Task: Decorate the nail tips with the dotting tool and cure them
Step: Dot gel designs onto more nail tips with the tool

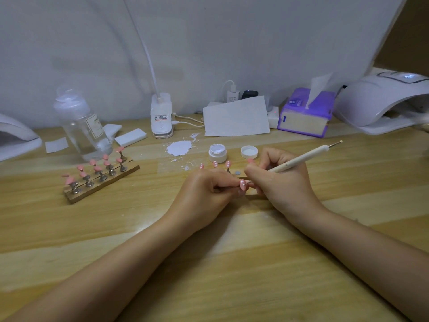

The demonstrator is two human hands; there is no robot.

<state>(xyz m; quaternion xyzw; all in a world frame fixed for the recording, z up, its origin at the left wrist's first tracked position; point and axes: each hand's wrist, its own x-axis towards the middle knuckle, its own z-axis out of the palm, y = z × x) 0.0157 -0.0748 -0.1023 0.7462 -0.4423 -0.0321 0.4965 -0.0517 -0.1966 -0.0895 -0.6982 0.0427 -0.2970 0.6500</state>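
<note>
**Dotting in hand, curing yet to come**

Mid-decoration. Left hand (209, 194) pinching a pink nail tip (242, 185) on its stand, just in front of the open gel jar (217, 153). Right hand (278, 180) curled round the dotting tool (301, 159), fingers clamped on the shaft, lower point touching the tip. Three dotted tips (215, 164) standing between jar and hands; plain pink ones on the wooden rack (99, 180), well left of the jar. Jar lid (249, 151) just beside it. Next, probably: more gel, steady placing, then over to the curing lamp (383, 101), far right of the jar.
</note>
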